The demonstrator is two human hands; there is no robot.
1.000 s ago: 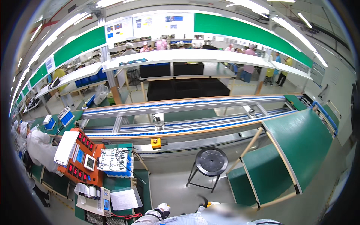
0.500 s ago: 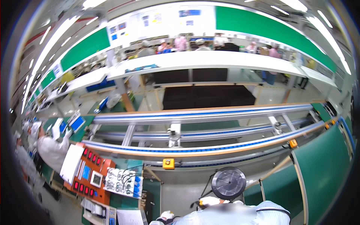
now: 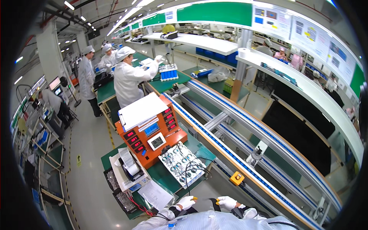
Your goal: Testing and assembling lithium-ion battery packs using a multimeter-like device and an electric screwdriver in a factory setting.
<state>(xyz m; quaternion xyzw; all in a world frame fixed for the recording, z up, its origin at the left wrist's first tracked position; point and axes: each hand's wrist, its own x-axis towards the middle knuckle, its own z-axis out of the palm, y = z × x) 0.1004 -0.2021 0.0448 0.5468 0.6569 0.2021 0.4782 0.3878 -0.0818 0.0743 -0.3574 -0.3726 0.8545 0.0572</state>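
Note:
My left hand (image 3: pixel 187 202) and my right hand (image 3: pixel 227 203) are at the lower edge, a short gap apart, in white gloves with yellow fingertips. Both hands look closed. A thin black strap-like piece (image 3: pixel 214 205) runs by the right fingertips and seems pinched there. What the left fingers hold, if anything, is too small to make out. Just ahead is a white-topped module (image 3: pixel 181 164) with rows of round fittings and loose black wires. A printed paper sheet (image 3: pixel 155 194) in a clear sleeve lies nearest my left hand.
An orange tester (image 3: pixel 174 141) with red displays stands behind the module, a clipboard (image 3: pixel 142 111) on top. Left are a white bench instrument (image 3: pixel 130 172) and bins of small metal parts (image 3: pixel 124 201). A conveyor (image 3: pixel 222 147) with a yellow switch box (image 3: pixel 237 178) runs right. Co-workers (image 3: pixel 132 78) stand beyond.
My view has swung left, bringing the tester, module and co-workers nearer the middle. The round black stool seat beside my right hand has left the view. My hands are now close together.

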